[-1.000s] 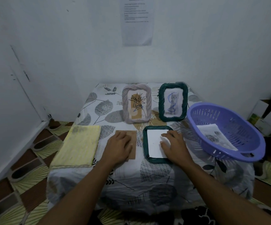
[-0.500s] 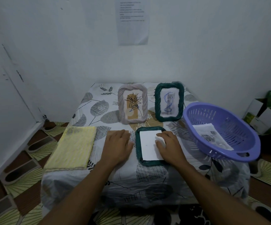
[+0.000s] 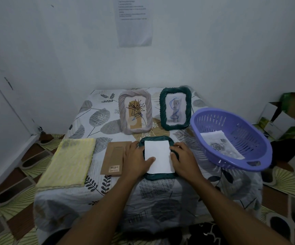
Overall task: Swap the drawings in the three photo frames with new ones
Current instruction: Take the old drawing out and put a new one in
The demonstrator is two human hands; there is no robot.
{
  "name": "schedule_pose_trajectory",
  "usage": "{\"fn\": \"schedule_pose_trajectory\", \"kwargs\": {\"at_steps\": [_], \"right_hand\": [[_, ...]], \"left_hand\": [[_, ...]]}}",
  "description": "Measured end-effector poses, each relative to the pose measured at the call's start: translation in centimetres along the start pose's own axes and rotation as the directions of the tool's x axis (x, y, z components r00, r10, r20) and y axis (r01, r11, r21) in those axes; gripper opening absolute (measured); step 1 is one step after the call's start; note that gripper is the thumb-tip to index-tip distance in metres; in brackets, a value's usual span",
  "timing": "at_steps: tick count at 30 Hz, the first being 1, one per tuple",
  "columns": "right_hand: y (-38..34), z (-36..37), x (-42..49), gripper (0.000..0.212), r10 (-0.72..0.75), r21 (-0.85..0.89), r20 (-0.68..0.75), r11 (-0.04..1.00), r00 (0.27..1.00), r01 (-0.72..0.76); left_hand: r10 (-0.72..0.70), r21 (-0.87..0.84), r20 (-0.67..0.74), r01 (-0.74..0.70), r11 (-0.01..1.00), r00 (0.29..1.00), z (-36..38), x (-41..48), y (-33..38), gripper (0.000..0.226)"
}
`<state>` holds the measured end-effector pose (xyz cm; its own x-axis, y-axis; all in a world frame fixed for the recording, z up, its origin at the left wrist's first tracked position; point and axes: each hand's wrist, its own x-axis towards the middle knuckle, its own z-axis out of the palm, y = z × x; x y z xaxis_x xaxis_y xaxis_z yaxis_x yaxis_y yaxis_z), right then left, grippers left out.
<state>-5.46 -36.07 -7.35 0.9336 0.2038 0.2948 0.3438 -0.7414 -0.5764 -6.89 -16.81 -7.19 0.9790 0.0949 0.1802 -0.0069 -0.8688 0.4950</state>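
Note:
A dark green woven frame lies face down on the table with a white sheet in its opening. My left hand rests at the frame's left side, thumb lying on the sheet. My right hand rests on the frame's right side, fingertips at the sheet's edge. A brown cardboard backing lies flat to the left. Behind stand a grey-pink frame with a flower drawing and a green frame with a blue-and-grey figure.
A purple plastic basket at the right table edge holds printed sheets. A folded yellow cloth lies at the left edge. Cardboard boxes sit on the floor at the right. The wall stands close behind the table.
My left hand has come off the brown backing and moved right onto the flat frame and sheet. The backing now shows uncovered. My right hand stays at the frame's right side.

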Motion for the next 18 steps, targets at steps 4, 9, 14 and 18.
{"fn": "schedule_pose_trajectory", "kwargs": {"at_steps": [4, 9, 14, 18], "right_hand": [[0.1, 0.0, 0.0, 0.033, 0.001, 0.0, 0.005, 1.0, 1.0, -0.001], [-0.1, -0.3, 0.3, 0.034, 0.015, 0.02, 0.03, 1.0, 0.999, -0.015], [-1.4, -1.4, 0.9, 0.034, -0.037, -0.014, -0.002, 0.999, 0.999, 0.037], [-3.4, -3.5, 1.8, 0.03, -0.144, -0.079, -0.05, 0.987, 0.988, 0.14]], "left_hand": [[-0.005, -0.07, -0.065, 0.0, 0.998, 0.998, -0.3, -0.4, 0.9, 0.057], [-0.043, -0.173, -0.151, 0.017, 0.985, 0.988, -0.8, -0.5, 1.4, 0.023], [-0.172, -0.423, -0.096, 0.116, 0.898, 0.98, -1.8, 0.0, 2.1, 0.015], [-0.248, -0.617, -0.007, 0.191, 0.764, 0.969, -2.7, 0.2, 2.8, 0.016]]}}
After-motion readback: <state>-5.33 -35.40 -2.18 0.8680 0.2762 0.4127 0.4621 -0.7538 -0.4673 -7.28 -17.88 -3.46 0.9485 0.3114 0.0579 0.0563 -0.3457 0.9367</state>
